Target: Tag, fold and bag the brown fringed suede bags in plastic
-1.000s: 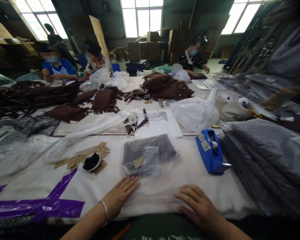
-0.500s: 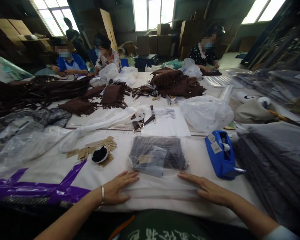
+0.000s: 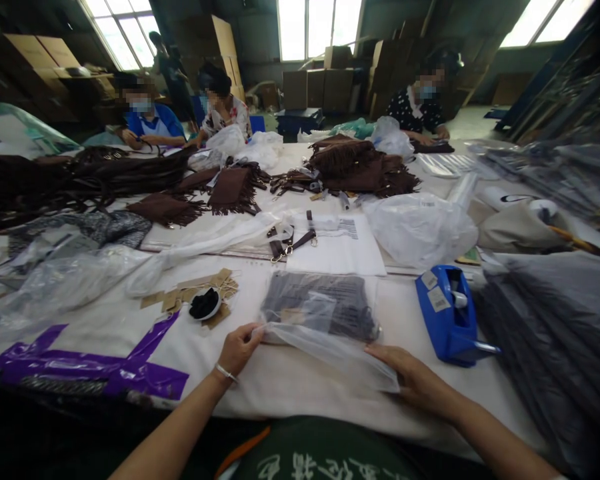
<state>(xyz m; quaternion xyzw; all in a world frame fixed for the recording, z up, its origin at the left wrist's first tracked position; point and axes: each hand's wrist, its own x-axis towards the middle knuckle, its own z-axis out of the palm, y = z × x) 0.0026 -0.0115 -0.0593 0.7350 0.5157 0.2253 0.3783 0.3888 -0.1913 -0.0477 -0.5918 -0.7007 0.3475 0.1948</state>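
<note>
A clear plastic bag (image 3: 325, 343) with a dark folded item (image 3: 320, 297) inside lies on the white-covered table in front of me. My left hand (image 3: 240, 347) pinches the left end of the bag's loose near edge, which is lifted and folded over. At the right end of that film, my right hand (image 3: 413, 377) grips the plastic, its fingers reaching along the edge near the dark item. A tan tag and a small pale packet show through the plastic.
Right of the bag stands a blue tape dispenser (image 3: 447, 313), beside stacked dark packages (image 3: 555, 333). Left are a small dish (image 3: 205, 304), tan tags (image 3: 180, 293) and purple tape (image 3: 90, 367). Brown fringed bags (image 3: 350, 167) lie farther back; people sit beyond.
Both hands were spread flat on the plastic; now they hold its near edge. The edge has been raised and folded away from me. The whole view has shifted slightly.
</note>
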